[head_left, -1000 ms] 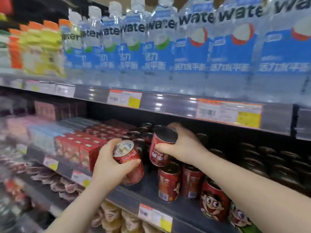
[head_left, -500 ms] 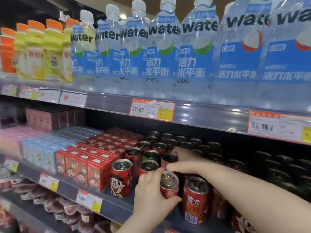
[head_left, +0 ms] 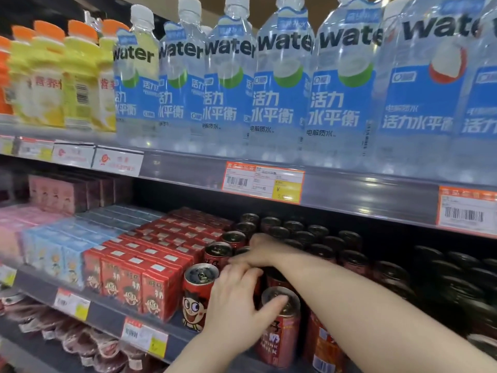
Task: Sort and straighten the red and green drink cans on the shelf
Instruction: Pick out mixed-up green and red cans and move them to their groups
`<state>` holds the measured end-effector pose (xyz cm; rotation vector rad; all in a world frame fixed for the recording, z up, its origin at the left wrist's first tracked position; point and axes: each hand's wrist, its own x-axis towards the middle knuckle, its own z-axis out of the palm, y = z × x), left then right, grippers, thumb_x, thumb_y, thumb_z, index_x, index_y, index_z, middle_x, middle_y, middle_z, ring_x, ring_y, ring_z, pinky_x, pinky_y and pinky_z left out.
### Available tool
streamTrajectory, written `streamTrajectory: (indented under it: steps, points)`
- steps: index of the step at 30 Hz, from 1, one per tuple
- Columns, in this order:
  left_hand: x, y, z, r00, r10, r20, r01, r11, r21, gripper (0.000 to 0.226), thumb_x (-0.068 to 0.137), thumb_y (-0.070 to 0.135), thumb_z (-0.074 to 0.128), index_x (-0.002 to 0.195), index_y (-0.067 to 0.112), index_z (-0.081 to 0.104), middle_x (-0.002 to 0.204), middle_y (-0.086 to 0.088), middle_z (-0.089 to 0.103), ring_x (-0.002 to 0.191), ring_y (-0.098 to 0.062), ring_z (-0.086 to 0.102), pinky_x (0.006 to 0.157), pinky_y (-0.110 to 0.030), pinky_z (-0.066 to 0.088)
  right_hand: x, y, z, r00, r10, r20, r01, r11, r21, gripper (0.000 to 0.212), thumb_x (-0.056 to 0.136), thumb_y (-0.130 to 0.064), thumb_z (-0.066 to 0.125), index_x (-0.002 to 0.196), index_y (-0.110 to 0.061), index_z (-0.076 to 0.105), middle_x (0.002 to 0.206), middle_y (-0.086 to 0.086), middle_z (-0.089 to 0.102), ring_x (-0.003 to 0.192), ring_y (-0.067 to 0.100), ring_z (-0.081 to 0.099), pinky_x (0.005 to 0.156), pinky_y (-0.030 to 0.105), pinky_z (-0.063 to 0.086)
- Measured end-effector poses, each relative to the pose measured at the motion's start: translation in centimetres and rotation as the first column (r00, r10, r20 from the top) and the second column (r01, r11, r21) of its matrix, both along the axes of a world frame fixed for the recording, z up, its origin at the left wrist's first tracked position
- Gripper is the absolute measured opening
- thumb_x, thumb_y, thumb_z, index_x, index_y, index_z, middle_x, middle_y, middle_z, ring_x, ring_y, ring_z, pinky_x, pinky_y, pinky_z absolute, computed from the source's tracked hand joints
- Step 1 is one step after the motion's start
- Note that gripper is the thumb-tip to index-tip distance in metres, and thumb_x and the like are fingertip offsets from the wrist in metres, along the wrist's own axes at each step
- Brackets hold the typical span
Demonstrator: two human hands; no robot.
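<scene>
Overhead, water bottles point(head_left: 282, 84) crowd the upper shelf point(head_left: 376, 192); red cans point(head_left: 199, 294) stand below.

I see a shop aisle from here, the drinks section of a supermarket. The upper shelf point(head_left: 376, 195) carries rows of identical water bottles point(head_left: 282, 84) and yellow bottles point(head_left: 48, 76) with orange caps. The lower shelf point(head_left: 107, 319) holds tight blocks of cartons point(head_left: 150, 281) in red, blue and pink beside ranks of cans point(head_left: 200, 297). Printed price tags point(head_left: 263, 181) with barcodes sit along each shelf edge, and wrapped goods point(head_left: 80, 343) lie on a rack below
</scene>
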<state>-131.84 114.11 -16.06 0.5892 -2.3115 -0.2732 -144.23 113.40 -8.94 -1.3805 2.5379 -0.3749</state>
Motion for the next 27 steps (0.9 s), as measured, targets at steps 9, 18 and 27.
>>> streamTrajectory:
  steps: [9,18,27]
  points:
    - [0.3,-0.4,0.2,0.998,-0.028,0.060,0.023,0.996,0.084,0.089,0.063,0.079,0.019,0.127,0.026,0.050,0.128,0.012,0.049,0.121,-0.008,0.039,0.100,-0.021,0.029,0.7,-0.4,-0.6,0.983,-0.185,-0.002,0.181,0.965,-0.189,0.046,0.063,-0.047,0.062,0.103,-0.024,0.061,0.105,-0.002,0.066,0.093,0.021,0.063,0.069,0.026,0.047]
    - [-2.8,0.9,4.0,0.987,0.122,0.101,-0.143,0.964,0.226,0.052,0.081,0.058,0.052,0.123,0.028,0.052,0.126,-0.002,0.052,0.121,-0.024,0.045,0.100,-0.041,0.034,-0.3,12.2,4.8,0.983,-0.174,0.053,0.175,0.831,-0.527,0.043,0.079,-0.045,0.064,0.118,-0.029,0.056,0.125,-0.003,0.059,0.113,0.018,0.055,0.082,0.021,0.041]
    - [-9.7,12.7,5.7,0.868,-0.418,-0.269,0.478,0.850,0.221,0.043,0.069,0.050,0.053,0.089,0.016,0.068,0.093,0.002,0.061,0.093,-0.018,0.059,0.084,-0.025,0.043,-4.8,29.8,4.4,0.878,-0.476,0.050,0.406,0.686,-0.603,0.044,0.069,-0.040,0.072,0.108,-0.031,0.054,0.107,-0.007,0.062,0.102,0.013,0.057,0.086,0.024,0.044]
